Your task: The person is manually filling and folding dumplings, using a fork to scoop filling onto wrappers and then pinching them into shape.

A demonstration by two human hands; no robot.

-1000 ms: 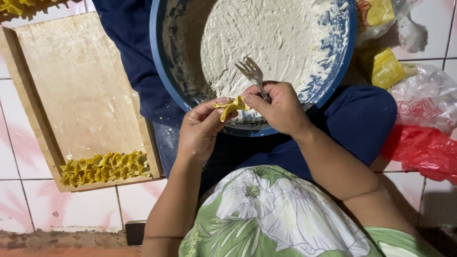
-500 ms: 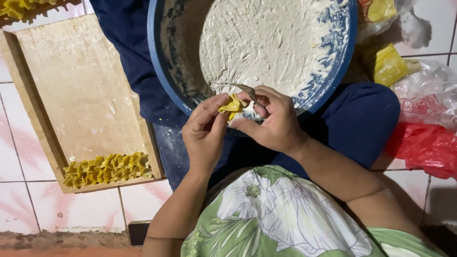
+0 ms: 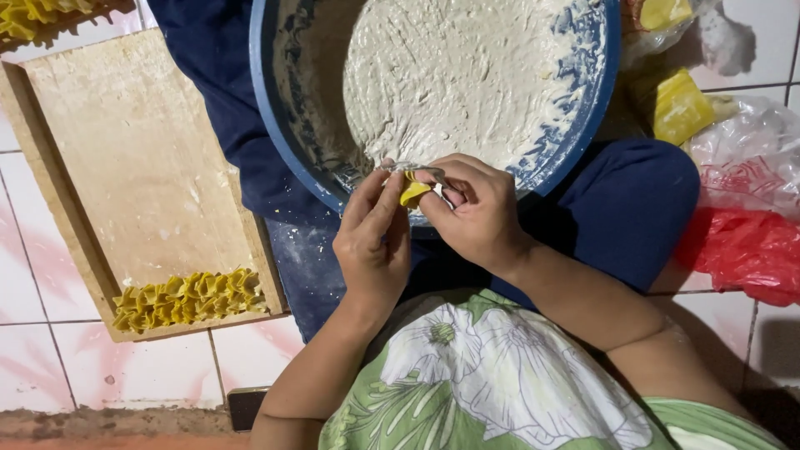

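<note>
At the far left, a flat wooden board with a raised rim [image 3: 125,167] lies on the white floor tiles with pink streaks [image 3: 25,275]. Its wood looks pale and dusty, with little white specks on it. Along its near edge sits a row of small folded yellow dough pieces [image 3: 190,298], crinkly and packed close side by side. More yellow pieces [image 3: 37,17] show at the top left corner. Next comes the big round blue bowl [image 3: 275,142], which rests on the person's lap over dark blue cloth. Inside it is a thick white paste [image 3: 467,75], rough and smeared, with streaks up the bowl's wall. Just below the bowl's near rim, the left hand [image 3: 372,246] and the right hand [image 3: 475,212] meet. The left fingers pinch a small yellow dough wrapper [image 3: 414,192] from its left side. The right fingers press on the same wrapper from the right and also grip a thin metal fork [image 3: 412,169], which lies across the top of the wrapper. The wrapper is soft and folded, held in the air between both hands. Below the hands is a green shirt with big white flowers [image 3: 492,375]. At the far right lie crinkly clear plastic bags [image 3: 750,158], yellow packets [image 3: 679,104] and a shiny red plastic bag [image 3: 742,250] on the tiles.
</note>
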